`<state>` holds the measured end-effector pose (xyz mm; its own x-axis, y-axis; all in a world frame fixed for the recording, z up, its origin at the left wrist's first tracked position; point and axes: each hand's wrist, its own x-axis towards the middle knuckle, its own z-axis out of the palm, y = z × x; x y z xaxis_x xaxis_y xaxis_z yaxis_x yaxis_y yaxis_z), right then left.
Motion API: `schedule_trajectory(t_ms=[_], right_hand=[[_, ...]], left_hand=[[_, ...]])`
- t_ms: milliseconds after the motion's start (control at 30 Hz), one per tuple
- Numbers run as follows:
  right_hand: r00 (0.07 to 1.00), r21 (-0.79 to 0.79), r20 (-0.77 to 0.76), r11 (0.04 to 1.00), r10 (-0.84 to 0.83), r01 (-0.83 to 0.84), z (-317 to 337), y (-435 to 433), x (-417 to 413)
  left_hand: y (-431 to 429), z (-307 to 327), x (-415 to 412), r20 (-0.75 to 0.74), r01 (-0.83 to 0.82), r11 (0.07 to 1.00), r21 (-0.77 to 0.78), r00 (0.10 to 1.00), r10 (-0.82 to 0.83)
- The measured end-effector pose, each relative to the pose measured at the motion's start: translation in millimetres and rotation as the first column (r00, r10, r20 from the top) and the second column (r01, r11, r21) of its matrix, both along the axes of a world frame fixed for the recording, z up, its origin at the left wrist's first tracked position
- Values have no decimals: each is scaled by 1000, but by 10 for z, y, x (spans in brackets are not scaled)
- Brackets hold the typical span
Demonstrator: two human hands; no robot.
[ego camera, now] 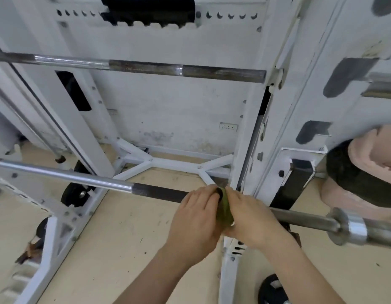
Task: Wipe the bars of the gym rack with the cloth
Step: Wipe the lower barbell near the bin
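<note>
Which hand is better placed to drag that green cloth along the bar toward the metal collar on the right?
Probably the right hand: it grips the cloth on the collar side, with bare bar ahead. The left hand holds it from the far side.
</note>
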<state>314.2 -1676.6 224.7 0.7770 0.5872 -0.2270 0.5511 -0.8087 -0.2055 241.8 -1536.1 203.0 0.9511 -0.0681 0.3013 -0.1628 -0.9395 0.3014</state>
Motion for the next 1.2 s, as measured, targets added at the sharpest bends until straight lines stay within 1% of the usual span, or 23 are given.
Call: schedule_trajectory(t_ms=[67, 100, 200, 267, 333, 433, 500, 533, 633, 667, 733, 800, 833, 867, 900, 967, 1033, 1067, 1133, 1167, 1200], right_hand=[[996, -16, 91, 1000, -14, 16, -46, 13, -7], [993, -10, 111, 999, -29, 30, -56, 38, 8], [987, 18, 151, 999, -50, 48, -84, 112, 53], [984, -7, 181, 1000, -8, 9, -98, 181, 59], [983, -32, 174, 998, 53, -49, -100, 279, 102], [992, -89, 82, 992, 97, -89, -45, 477, 200], [994, -118, 22, 987, 110, -106, -5, 662, 213], [992, -121, 26, 986, 123, -119, 2, 780, 191], [975, -80, 143, 984, 172, -162, -9, 1356, 18], [967, -67, 185, 984, 173, -163, -24, 1622, -50], [970, -28, 210, 992, 124, -121, -64, 2194, -167], [978, -23, 201, 999, 51, -47, -146, 2651, -245], [973, -12, 231, 1000, 18, -16, -173, 2782, -259], [952, -13, 307, 1000, 5, -1, -198, 2825, -255], [929, -49, 371, 998, -8, 28, -211, 2782, -242], [928, -190, 369, 974, -43, 121, -204, 2464, -220], [915, -247, 373, 934, -153, 257, -156, 2015, -187], [902, -273, 377, 906, -209, 324, -89, 1833, -192], [883, -342, 366, 840, -293, 420, -40, 1655, -176], [889, -371, 331, 823, -315, 430, -35, 1656, -165], [902, -395, 298, 820, -313, 415, -9, 1727, -170]], left_hand=[[4, 37, 85, -28, -6, 998, 58, 1000, 7], [69, 64, 114, -45, -30, 996, 85, 998, 34], [452, 115, 103, -141, -136, 981, 137, 978, 155], [799, 129, 47, -168, -208, 961, 185, 956, 239], [1136, 150, 36, -219, -235, 947, 218, 934, 283], [1525, 146, 69, -304, -204, 942, 268, 910, 283], [1761, 108, 68, -297, -170, 926, 336, 914, 276], [1878, 91, 63, -276, -163, 917, 364, 922, 273], [2246, 70, 88, -203, -165, 891, 424, 941, 271], [2348, 60, 113, -202, -156, 883, 442, 942, 268], [2487, 48, 164, -244, -98, 873, 478, 940, 239], [2540, 30, 191, -287, -26, 869, 494, 939, 191], [2560, 24, 209, -306, 6, 871, 491, 937, 166], [2582, 28, 225, -314, 29, 878, 479, 939, 140], [2614, 36, 238, -314, 46, 883, 468, 942, 117], [2687, 37, 260, -291, 62, 880, 471, 953, 88], [2728, 32, 299, -283, 80, 874, 479, 957, 67], [2734, 21, 318, -305, 98, 879, 467, 951, 56], [2735, -1, 383, -395, 155, 909, 388, 919, 12], [2736, 6, 436, -472, 188, 930, 316, 881, -18], [2747, 26, 485, -568, 215, 948, 232, 822, -47]])
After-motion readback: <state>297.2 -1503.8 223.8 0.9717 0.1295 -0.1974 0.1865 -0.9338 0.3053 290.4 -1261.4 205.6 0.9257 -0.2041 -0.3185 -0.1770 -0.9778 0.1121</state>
